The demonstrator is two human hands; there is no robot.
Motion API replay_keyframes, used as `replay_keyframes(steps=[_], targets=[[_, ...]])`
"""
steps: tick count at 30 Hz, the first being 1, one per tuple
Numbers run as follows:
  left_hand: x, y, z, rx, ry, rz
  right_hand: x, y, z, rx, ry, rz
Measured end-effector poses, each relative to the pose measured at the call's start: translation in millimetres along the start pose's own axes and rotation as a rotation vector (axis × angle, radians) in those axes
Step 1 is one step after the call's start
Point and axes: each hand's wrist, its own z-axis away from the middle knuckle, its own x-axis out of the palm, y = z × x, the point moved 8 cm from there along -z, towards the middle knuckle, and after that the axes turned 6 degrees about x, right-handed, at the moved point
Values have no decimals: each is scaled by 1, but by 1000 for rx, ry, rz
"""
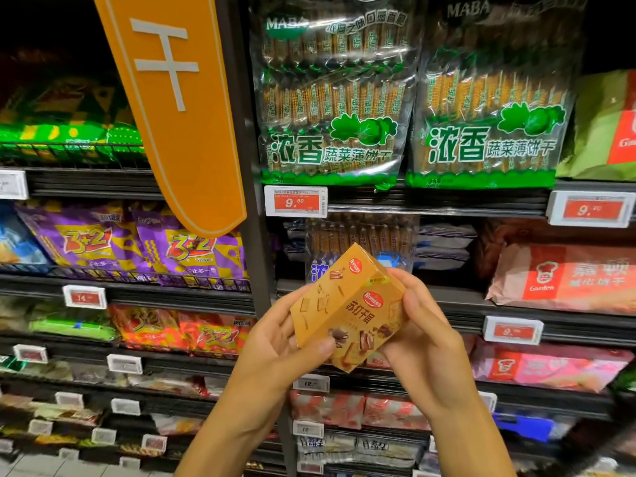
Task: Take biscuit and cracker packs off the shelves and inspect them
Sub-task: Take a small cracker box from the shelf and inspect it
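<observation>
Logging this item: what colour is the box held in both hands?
Golden-orange box with red oval logos, clearest in the head view.

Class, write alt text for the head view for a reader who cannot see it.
A left hand and a right hand grip a tilted orange cracker box before supermarket shelves. Green biscuit bags stand higher up, over red price tags.

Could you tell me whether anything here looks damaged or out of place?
Nothing stands out: the orange box, held tilted between the left hand and right hand, looks undented, and the green packs above stand upright.
</observation>
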Motion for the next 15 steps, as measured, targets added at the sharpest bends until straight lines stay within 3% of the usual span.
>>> replay_keyframes(steps=[8, 15], targets=[[4, 18, 5, 194, 61, -288, 8, 16, -2, 28, -77, -321], [12, 24, 11, 281, 84, -394, 12, 21, -2, 14, -141, -353]])
